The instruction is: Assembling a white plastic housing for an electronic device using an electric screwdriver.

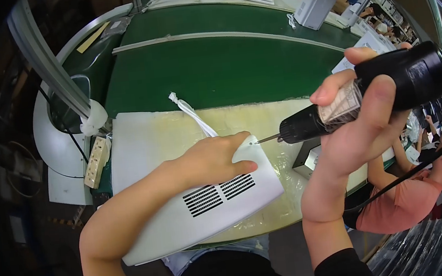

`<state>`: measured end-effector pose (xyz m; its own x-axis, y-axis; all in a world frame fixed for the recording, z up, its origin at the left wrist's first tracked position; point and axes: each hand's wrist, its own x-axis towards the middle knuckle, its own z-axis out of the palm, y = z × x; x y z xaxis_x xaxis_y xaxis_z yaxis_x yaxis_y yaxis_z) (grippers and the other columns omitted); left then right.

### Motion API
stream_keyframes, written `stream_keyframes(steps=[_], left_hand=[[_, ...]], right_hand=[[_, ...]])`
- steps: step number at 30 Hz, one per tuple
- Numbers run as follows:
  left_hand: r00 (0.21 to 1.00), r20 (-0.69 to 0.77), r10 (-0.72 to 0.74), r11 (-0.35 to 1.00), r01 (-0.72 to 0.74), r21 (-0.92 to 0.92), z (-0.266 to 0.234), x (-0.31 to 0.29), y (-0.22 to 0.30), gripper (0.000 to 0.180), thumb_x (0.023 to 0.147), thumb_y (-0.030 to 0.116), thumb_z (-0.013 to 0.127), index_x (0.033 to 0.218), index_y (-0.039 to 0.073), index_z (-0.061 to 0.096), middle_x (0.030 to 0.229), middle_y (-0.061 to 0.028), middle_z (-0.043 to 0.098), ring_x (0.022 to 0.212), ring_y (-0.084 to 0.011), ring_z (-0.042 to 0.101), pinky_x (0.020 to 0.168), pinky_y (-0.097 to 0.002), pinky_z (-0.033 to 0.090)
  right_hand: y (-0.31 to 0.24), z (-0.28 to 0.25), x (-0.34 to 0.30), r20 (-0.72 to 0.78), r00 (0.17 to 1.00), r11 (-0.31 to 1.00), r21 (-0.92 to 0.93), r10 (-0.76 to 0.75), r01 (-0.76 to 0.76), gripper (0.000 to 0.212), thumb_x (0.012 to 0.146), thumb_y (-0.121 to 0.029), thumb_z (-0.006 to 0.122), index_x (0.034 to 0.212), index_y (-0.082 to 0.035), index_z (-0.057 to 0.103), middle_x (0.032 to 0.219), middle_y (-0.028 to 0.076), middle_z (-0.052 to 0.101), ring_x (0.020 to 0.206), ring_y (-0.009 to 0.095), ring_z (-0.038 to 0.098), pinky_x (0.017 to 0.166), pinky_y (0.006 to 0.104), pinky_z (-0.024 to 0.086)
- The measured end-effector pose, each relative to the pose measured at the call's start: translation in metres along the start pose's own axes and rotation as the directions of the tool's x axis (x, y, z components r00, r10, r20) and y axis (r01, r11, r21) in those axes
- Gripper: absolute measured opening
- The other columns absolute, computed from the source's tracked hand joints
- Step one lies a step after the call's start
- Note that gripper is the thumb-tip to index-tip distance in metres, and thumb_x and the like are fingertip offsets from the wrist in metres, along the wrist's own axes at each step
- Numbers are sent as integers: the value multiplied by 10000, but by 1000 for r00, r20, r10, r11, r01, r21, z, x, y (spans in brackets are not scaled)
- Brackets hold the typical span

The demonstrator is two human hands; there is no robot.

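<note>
A white appliance housing point(224, 218) with two blocks of black vent slots lies at a slant on the table in front of me. My left hand point(215, 160) grips its far part, thumb on the top face and fingers toward the far edge, where the fingertips are partly hidden. My right hand point(359, 118) is wrapped round a black electric screwdriver point(306, 125), held sideways. The thin bit point(268, 139) points left, its tip at a small hole near the housing's far right corner. A bundled white power cord point(191, 111) runs out beyond the housing.
A yellowish sheet point(291, 195) covers the table beside a green conveyor belt point(224, 65). A power strip point(97, 162) and metal post point(46, 59) stand left. A dark-sided box point(307, 157) sits under my right wrist. A co-worker point(399, 194) works at right; another white appliance point(315, 5) stands far right.
</note>
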<state>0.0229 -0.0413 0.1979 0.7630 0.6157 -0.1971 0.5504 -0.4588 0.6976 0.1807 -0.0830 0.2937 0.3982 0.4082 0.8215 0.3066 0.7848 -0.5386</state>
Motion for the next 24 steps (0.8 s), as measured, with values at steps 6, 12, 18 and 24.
stream_keyframes(steps=[6, 12, 18, 24], left_hand=[[1000, 10, -2, 1000, 1, 26, 1, 3, -5, 647, 871, 431, 595, 1317, -9, 436, 979, -265, 645, 956, -386, 628, 844, -450, 487], [1000, 1, 16, 1000, -16, 4, 1, 5, -10, 654, 873, 427, 594, 1317, -25, 433, 993, -269, 642, 961, -396, 623, 857, -453, 485], [999, 41, -29, 1000, 28, 10, -3, 4, -4, 643, 878, 408, 594, 1315, -33, 430, 1019, -270, 637, 957, -399, 626, 855, -450, 490], [999, 40, 20, 1000, -21, 15, -4, 4, -4, 616, 892, 388, 581, 1301, -46, 425, 1050, -272, 628, 959, -401, 625, 848, -451, 493]], right_hand=[[14, 12, -1, 95, 995, 999, -35, -20, 23, 556, 949, -251, 507, 1369, 24, 268, 969, 202, 604, 486, 174, 547, 436, 274, 451], [8, 16, 2, 72, 996, 998, -9, 57, -56, 543, 954, -237, 490, 1364, 44, 271, 974, 198, 597, 503, 176, 544, 448, 283, 460], [30, 12, -9, 187, 982, 999, -42, 32, -24, 519, 959, -259, 495, 1338, 47, 314, 962, 169, 596, 507, 152, 537, 458, 275, 464], [39, 19, -13, 150, 989, 1000, 3, 4, -5, 433, 955, -293, 506, 1164, 79, 431, 924, 147, 602, 489, 141, 517, 462, 260, 450]])
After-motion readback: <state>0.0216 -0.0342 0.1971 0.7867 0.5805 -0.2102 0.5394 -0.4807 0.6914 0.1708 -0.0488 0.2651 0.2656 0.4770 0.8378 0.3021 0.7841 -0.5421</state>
